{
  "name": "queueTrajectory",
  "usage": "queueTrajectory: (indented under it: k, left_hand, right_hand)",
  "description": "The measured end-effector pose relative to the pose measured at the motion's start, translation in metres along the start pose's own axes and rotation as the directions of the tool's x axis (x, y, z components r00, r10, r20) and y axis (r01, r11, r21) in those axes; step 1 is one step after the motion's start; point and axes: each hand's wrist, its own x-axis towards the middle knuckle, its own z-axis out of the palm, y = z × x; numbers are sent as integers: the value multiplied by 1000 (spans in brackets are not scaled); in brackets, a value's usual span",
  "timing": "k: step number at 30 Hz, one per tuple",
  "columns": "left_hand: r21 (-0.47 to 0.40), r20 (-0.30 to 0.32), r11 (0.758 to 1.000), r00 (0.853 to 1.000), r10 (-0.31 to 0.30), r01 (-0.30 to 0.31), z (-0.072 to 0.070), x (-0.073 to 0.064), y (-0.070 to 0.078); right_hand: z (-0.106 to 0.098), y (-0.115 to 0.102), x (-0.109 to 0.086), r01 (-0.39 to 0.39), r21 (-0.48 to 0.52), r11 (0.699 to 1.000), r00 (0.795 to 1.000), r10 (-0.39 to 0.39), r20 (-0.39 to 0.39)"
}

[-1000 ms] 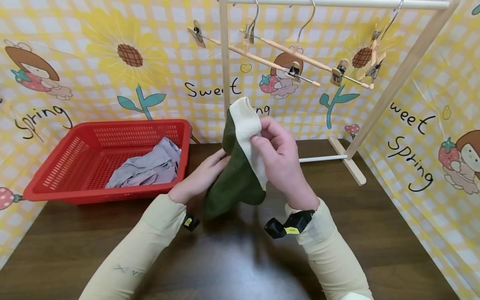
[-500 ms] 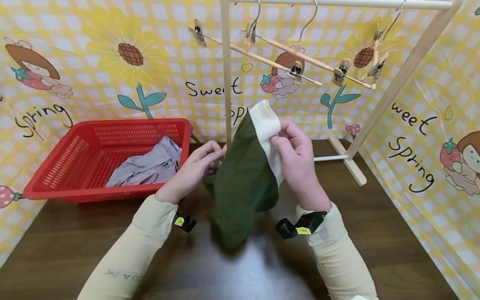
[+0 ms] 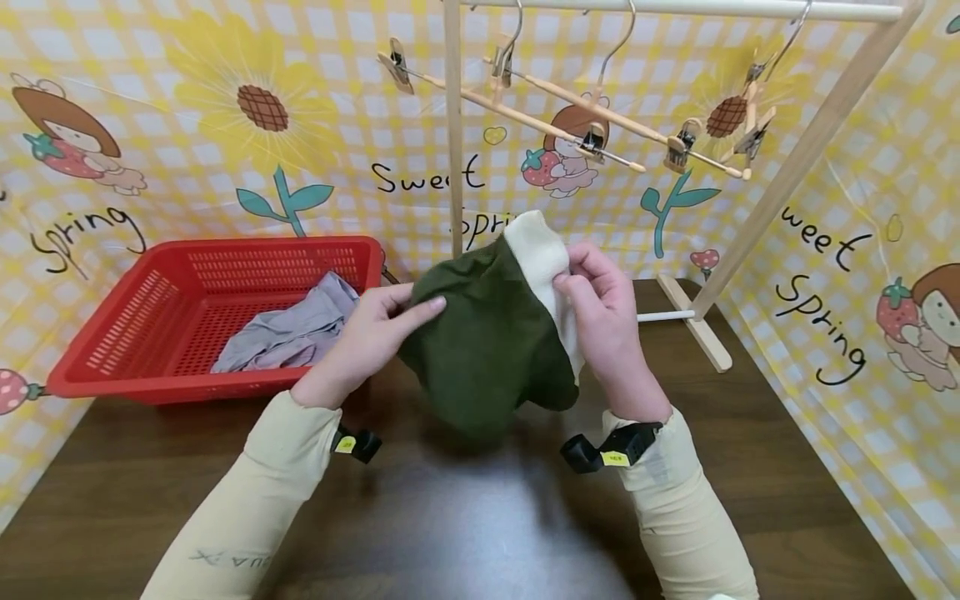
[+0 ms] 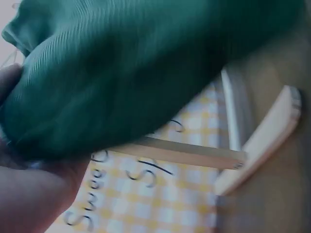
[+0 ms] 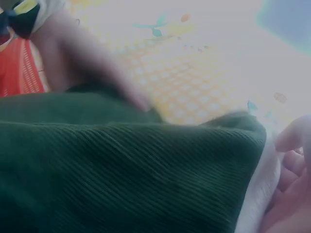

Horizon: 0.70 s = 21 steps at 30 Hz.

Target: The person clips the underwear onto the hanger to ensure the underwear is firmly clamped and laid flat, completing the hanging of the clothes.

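Left hand (image 3: 365, 335) is shifting leftward since the earlier frame, now pinching the green cloth (image 3: 483, 354) at its left edge between thumb and nearly closed fingers, while right hand (image 3: 611, 325) is pinching its white band (image 3: 546, 260), the cloth hanging over the brown table (image 3: 465, 542), right of the red basket (image 3: 210, 387).

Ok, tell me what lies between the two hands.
The green cloth: the left hand pinches its green side, the right hand its white band; the head view shows this.
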Motion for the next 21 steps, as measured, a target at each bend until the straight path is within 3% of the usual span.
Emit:
queueTrajectory:
  k: [6,10,14,17,21]
  left_hand:
    - [-47,-132,990,983,129,-136,-4,-5,28]
    - [-28,-169,987,974,153,-160,-10,-10,40]
    - [7,-193,983,964,183,-185,-17,-16,48]
    - [60,-174,975,960,221,-213,-22,-22,54]
    - [174,-81,953,961,265,-248,-25,-31,65]
  right_hand:
    - [-2,3,-5,-93,-130,987,988,108,113]
    - [-6,3,-5,-25,-256,966,992,56,113]
    - [-12,0,-4,44,-270,962,997,-24,77]
    - [-18,-6,-4,82,-275,958,994,-60,87]
    - [-28,-21,-9,127,-306,943,984,-81,160]
